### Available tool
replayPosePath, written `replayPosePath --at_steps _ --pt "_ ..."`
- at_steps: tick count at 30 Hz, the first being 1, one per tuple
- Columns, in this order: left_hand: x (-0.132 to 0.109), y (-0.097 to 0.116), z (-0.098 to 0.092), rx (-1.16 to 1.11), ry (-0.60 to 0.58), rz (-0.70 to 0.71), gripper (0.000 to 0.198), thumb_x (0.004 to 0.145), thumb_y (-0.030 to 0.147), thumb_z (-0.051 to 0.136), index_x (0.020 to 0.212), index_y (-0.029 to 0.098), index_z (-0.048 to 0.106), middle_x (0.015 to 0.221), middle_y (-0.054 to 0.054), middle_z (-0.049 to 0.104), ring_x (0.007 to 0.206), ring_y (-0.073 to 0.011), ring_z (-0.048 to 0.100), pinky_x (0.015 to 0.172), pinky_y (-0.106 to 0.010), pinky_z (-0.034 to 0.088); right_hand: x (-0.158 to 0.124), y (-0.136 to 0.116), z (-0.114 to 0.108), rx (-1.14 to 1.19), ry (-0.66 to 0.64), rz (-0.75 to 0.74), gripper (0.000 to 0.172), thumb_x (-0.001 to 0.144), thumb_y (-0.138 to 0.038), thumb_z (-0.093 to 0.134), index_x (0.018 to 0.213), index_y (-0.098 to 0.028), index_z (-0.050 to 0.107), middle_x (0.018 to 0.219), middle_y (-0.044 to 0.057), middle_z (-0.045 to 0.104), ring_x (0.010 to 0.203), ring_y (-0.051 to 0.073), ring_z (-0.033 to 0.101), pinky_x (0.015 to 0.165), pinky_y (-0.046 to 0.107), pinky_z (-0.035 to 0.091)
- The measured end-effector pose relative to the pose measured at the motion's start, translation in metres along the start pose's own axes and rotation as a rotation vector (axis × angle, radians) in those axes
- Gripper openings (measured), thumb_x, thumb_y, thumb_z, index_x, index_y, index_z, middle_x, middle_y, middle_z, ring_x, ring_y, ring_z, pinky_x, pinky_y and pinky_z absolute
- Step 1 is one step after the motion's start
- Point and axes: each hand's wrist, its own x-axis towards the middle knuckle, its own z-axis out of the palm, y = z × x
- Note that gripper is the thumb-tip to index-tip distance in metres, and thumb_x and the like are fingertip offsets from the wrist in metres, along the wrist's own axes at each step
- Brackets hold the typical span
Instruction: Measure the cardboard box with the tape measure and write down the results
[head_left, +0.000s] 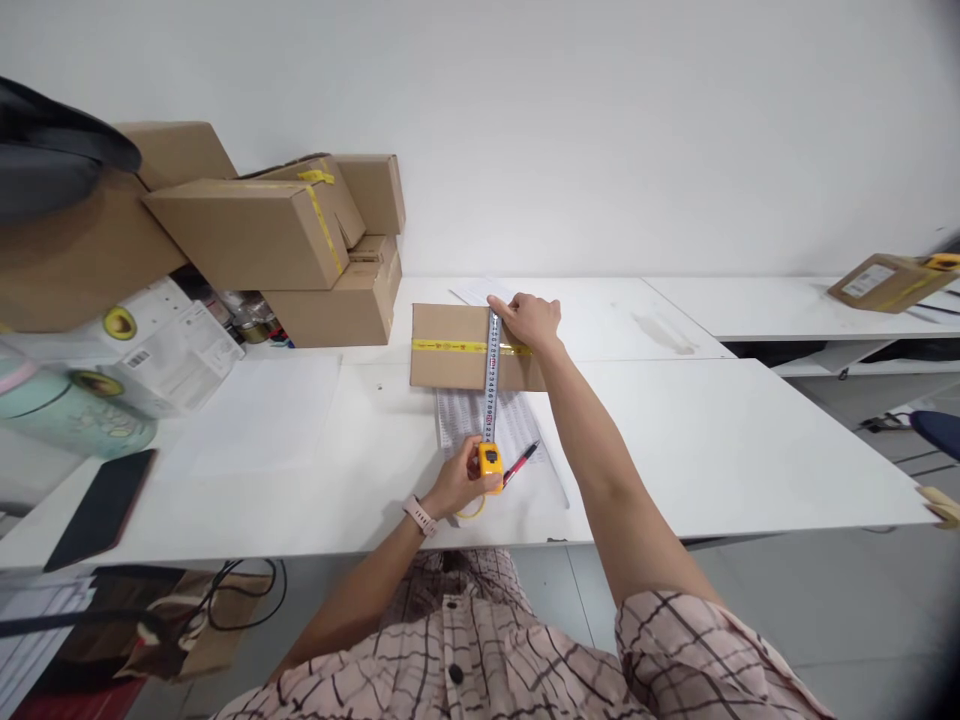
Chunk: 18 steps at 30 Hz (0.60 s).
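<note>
My left hand (457, 482) is closed around the yellow case of a tape measure (490, 457), near the front of the desk. Its silver blade (491, 385) runs away from me across the top of a small cardboard box (450, 365) bound with yellow tape. At the box's far edge, my right hand (531, 320) pinches the blade's end, thumb on top; the other fingers are partly hidden. Printed sheets (461, 410) lie partly under the box. A red and black pen (521, 463) rests on them, just right of the tape measure's case.
Cardboard boxes (247, 230) are stacked at the back left. Beside them are white printed cartons (161, 345), a mint-green bottle (82, 410) and a dark phone-like slab (103, 508). Another taped box (881, 283) sits at far right. The white desk (675, 450) ends close to my body.
</note>
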Motion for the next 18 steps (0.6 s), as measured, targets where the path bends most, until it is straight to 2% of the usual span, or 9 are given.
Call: replayPosePath --at_steps 5,9,14,18 --pt "-0.027 0.000 -0.011 -0.096 -0.071 0.059 0.065 0.080 0.046 0.077 0.131 0.023 0.044 0.120 -0.009 0.062 0.101 -0.0206 0.061 0.086 -0.034 0.051 -0.002 0.000 -0.003 -0.004 -0.010 -0.014 0.077 0.099 -0.071 0.017 0.090 -0.017 0.071 0.096 0.017 0.073 0.104 0.035 0.064 0.104 0.054 0.030" --pt "-0.060 -0.013 -0.019 -0.125 -0.074 0.067 0.069 0.079 0.043 0.080 0.135 0.023 0.044 0.123 -0.009 0.060 0.111 -0.0226 0.057 0.094 -0.035 0.048 -0.021 0.000 -0.002 -0.025 0.039 -0.057 0.075 0.097 -0.074 0.024 0.095 -0.017 0.071 0.099 0.017 0.072 0.104 0.035 0.062 0.102 0.053 0.030" --pt "-0.080 -0.028 -0.020 -0.136 -0.127 0.016 0.074 0.077 0.044 0.082 0.136 0.022 0.044 0.123 -0.010 0.059 0.106 -0.0233 0.059 0.090 -0.036 0.049 -0.089 0.015 0.021 -0.068 0.211 -0.171 0.064 0.095 -0.072 0.039 0.107 -0.017 0.069 0.111 0.016 0.072 0.109 0.034 0.057 0.099 0.050 0.033" --pt "-0.078 -0.030 -0.021 -0.071 -0.124 -0.006 0.075 0.075 0.045 0.082 0.135 0.021 0.045 0.121 -0.010 0.061 0.104 -0.0238 0.060 0.089 -0.037 0.050 -0.140 0.036 0.040 -0.012 0.199 -0.247 0.059 0.094 -0.067 0.048 0.123 -0.018 0.066 0.133 0.017 0.066 0.125 0.034 0.053 0.104 0.049 0.033"
